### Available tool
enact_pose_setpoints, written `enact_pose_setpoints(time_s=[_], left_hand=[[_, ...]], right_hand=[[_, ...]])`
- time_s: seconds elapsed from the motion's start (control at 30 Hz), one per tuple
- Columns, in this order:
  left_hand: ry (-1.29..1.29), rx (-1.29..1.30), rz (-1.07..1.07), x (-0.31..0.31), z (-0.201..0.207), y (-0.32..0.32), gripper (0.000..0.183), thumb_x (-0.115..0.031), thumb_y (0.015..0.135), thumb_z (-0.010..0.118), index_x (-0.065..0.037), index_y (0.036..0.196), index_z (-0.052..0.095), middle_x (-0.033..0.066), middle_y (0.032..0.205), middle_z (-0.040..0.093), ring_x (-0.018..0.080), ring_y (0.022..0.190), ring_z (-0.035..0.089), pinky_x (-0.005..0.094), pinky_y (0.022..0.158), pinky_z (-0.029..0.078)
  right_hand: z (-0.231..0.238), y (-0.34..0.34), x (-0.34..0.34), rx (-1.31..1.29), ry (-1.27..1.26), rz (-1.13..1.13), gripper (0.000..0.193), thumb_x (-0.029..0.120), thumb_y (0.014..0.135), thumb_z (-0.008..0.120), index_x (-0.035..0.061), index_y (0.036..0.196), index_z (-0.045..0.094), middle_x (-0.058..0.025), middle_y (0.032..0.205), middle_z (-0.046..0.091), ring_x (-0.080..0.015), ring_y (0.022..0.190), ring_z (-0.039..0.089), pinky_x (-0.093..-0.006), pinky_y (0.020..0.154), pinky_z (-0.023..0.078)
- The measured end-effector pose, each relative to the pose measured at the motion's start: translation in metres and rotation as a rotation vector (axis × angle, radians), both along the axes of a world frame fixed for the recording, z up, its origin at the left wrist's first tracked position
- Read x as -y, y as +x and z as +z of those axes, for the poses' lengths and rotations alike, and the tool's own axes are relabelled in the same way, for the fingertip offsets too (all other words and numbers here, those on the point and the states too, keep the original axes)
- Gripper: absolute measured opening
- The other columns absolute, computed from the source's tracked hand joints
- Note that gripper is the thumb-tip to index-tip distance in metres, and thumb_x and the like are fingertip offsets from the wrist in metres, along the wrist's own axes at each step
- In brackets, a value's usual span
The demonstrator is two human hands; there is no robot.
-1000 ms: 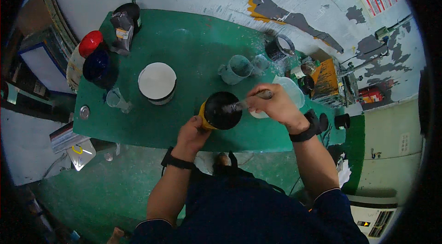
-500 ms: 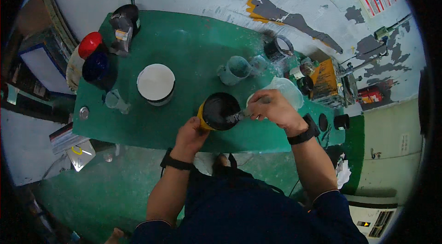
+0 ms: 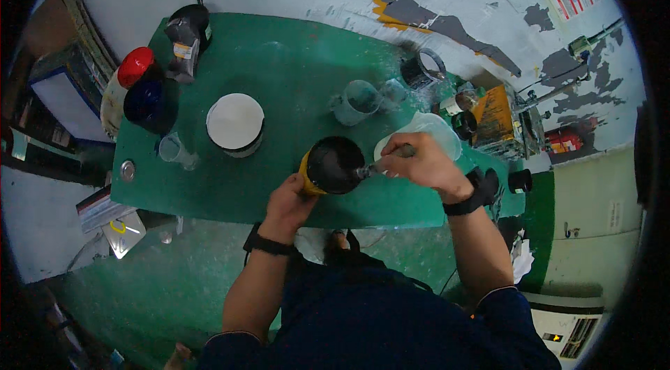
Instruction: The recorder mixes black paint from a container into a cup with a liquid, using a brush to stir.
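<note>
Dark, glossy stuff coats the inside of a black tub with a yellow outer side [image 3: 308,173], which tips slightly at the front of the green table. My left hand [image 3: 289,206] grips it from the left. In my right hand [image 3: 422,164] is a spatula [image 3: 370,171] with a greyish handle; its tip reaches the tub's right rim, and the blade's exact shape is hard to make out. A wide translucent jug [image 3: 447,136] stands just behind my right hand, partly hidden by it. Farther back is a clear measuring cup [image 3: 357,103] smeared inside.
A white-topped tub [image 3: 235,122] stands left of centre on the green table [image 3: 279,63]. At the left edge are red [image 3: 136,66] and dark blue [image 3: 149,105] tubs and a small clear cup [image 3: 176,152]. A smeared black tub [image 3: 422,70] and a stained box [image 3: 492,115] stand at the right.
My right hand has tilted, so more of the spatula's handle shows. The blade has drawn back toward the tub's right rim. My left hand holds the tub almost unmoved.
</note>
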State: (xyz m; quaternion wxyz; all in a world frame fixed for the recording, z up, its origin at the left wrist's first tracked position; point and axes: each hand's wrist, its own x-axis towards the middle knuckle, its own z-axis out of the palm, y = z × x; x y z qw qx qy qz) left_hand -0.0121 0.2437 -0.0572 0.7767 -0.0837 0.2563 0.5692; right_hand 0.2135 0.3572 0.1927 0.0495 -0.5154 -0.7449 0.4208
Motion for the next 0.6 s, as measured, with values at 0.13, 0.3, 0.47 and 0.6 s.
enact_pose_setpoints(time_s=[0.13, 0.3, 0.47, 0.6], left_hand=[[0.012, -0.074, 0.013, 0.000, -0.013, 0.002, 0.023, -0.016, 0.109, 0.050, -0.005, 0.128, 0.057, 0.0115, 0.132, 0.061, 0.0273, 0.125, 0.059, 0.0483, 0.113, 0.047], [-0.082, 0.014, 0.043, -0.002, 0.004, 0.003, 0.019, -0.015, 0.108, 0.051, -0.005, 0.124, 0.057, 0.0119, 0.131, 0.060, 0.0284, 0.126, 0.058, 0.0494, 0.114, 0.046], [-0.045, 0.010, 0.017, -0.004, 0.000, 0.001, 0.016, -0.014, 0.109, 0.049, -0.006, 0.120, 0.057, 0.0115, 0.131, 0.061, 0.0283, 0.126, 0.058, 0.0491, 0.114, 0.046], [-0.072, -0.019, 0.015, -0.003, 0.004, 0.001, 0.017, -0.015, 0.110, 0.049, -0.007, 0.121, 0.057, 0.0113, 0.131, 0.061, 0.0283, 0.126, 0.058, 0.0492, 0.114, 0.046]], right_hand=[[-0.008, -0.001, 0.006, -0.231, -0.216, -0.269, 0.016, 0.013, 0.091, 0.075, 0.0005, 0.102, 0.073, -0.0066, 0.087, 0.075, -0.0154, 0.079, 0.071, -0.0299, 0.068, 0.056], [-0.018, 0.024, 0.004, -0.431, -0.102, -0.328, 0.015, 0.012, 0.093, 0.077, 0.0008, 0.103, 0.073, -0.0038, 0.087, 0.072, -0.0121, 0.077, 0.068, -0.0277, 0.070, 0.054], [-0.029, 0.027, 0.013, -0.224, 0.209, -0.014, 0.015, 0.011, 0.093, 0.078, 0.0013, 0.104, 0.073, -0.0016, 0.085, 0.069, -0.0092, 0.072, 0.060, -0.0259, 0.069, 0.049], [-0.034, 0.031, 0.022, -0.271, -0.116, -0.235, 0.015, 0.011, 0.093, 0.077, 0.0001, 0.103, 0.073, -0.0042, 0.088, 0.071, -0.0116, 0.074, 0.064, -0.0265, 0.069, 0.050]])
